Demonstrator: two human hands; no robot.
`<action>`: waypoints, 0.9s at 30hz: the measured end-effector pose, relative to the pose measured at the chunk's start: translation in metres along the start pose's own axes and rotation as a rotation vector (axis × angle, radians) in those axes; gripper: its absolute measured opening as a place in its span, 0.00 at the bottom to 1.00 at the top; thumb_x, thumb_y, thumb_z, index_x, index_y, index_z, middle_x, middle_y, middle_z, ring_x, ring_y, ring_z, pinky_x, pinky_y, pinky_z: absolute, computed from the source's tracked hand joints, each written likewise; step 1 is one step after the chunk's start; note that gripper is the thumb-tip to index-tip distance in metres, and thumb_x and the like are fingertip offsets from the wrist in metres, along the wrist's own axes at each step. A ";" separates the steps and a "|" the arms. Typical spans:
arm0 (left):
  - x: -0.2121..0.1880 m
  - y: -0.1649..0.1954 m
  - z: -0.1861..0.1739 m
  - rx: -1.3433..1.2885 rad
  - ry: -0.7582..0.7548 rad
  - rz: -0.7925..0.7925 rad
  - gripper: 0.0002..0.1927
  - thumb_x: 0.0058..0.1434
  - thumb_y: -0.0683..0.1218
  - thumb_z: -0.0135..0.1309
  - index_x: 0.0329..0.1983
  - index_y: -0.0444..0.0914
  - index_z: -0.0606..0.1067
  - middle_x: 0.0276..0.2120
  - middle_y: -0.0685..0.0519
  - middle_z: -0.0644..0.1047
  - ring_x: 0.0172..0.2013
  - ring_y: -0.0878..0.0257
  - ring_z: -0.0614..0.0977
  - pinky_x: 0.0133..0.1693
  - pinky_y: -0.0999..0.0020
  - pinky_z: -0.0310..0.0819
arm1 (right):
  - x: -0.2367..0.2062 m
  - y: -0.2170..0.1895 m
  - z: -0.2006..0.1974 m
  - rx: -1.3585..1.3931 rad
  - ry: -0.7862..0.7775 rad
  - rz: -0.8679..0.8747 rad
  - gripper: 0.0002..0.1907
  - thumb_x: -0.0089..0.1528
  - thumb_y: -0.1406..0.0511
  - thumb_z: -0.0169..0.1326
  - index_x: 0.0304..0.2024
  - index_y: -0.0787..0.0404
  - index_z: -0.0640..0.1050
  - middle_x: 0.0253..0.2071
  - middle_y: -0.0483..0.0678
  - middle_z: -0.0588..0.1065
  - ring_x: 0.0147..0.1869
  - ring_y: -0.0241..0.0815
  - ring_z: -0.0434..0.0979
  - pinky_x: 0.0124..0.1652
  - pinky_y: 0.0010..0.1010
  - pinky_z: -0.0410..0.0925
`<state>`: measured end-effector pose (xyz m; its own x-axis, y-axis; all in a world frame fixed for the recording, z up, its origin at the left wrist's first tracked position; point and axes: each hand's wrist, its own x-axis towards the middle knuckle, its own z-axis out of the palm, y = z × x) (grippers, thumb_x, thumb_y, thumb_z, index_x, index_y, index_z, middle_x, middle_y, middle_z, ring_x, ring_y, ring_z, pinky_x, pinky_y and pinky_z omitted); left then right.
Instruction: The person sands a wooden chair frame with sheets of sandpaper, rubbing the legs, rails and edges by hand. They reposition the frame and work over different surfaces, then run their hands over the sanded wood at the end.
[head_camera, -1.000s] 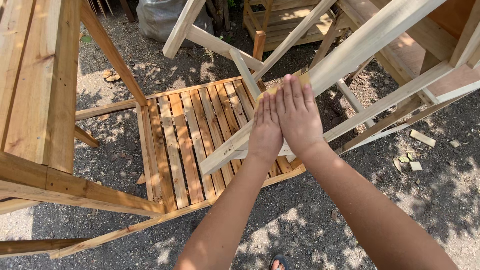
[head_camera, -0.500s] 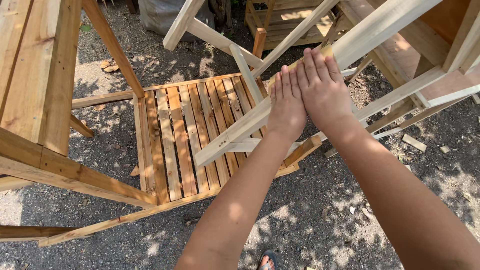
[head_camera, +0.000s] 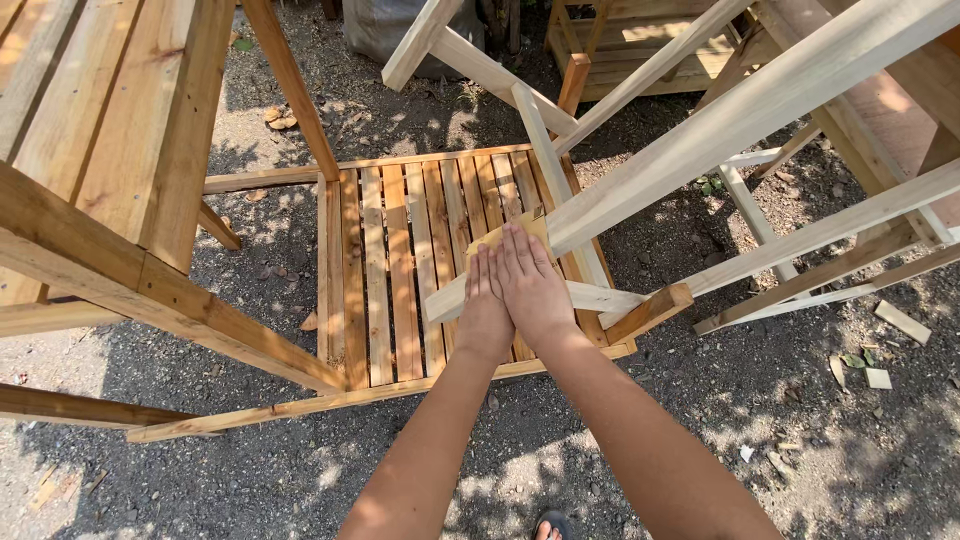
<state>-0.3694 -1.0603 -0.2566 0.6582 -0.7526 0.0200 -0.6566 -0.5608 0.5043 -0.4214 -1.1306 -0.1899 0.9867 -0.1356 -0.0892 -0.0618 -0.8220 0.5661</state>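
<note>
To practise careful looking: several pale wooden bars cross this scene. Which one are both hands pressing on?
The long pale bar sloping from the upper right down to the hands; sandpaper lies under them. The other bars go untouched.

A: What is the lighting?
B: Hard daylight from above; the pale rail (head_camera: 760, 110) glares nearly white, and dappled shadow covers the gravel (head_camera: 800, 420).

A: And sharpness?
B: Focus is crisp throughout, without motion blur; straight boards bow slightly at the frame edges.

Slanting rails (head_camera: 760, 110) crowd above and right of the hands; the slatted shelf (head_camera: 400, 260) lies open leftward.
</note>
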 end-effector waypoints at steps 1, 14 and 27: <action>0.001 0.003 0.000 0.036 0.050 0.043 0.39 0.66 0.41 0.41 0.76 0.30 0.40 0.76 0.38 0.40 0.76 0.42 0.39 0.73 0.53 0.37 | 0.000 0.004 0.000 -0.009 0.055 0.020 0.37 0.65 0.58 0.45 0.74 0.64 0.55 0.77 0.61 0.50 0.81 0.58 0.42 0.73 0.48 0.37; 0.090 0.148 -0.013 -0.171 0.487 0.133 0.34 0.66 0.42 0.45 0.75 0.32 0.52 0.74 0.40 0.55 0.75 0.46 0.55 0.73 0.49 0.45 | -0.027 0.164 0.021 -0.207 0.374 0.274 0.30 0.68 0.58 0.46 0.71 0.66 0.67 0.74 0.59 0.62 0.80 0.54 0.55 0.75 0.45 0.46; 0.017 0.001 -0.014 0.013 0.109 -0.112 0.47 0.56 0.42 0.53 0.76 0.30 0.45 0.76 0.37 0.49 0.73 0.42 0.46 0.69 0.52 0.37 | 0.019 0.010 -0.012 -0.050 0.140 0.019 0.36 0.64 0.59 0.46 0.73 0.66 0.58 0.76 0.60 0.54 0.80 0.55 0.47 0.73 0.45 0.41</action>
<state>-0.3539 -1.0686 -0.2437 0.7635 -0.6432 0.0585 -0.5808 -0.6442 0.4977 -0.4017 -1.1350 -0.1766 0.9970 -0.0691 0.0353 -0.0763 -0.7911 0.6070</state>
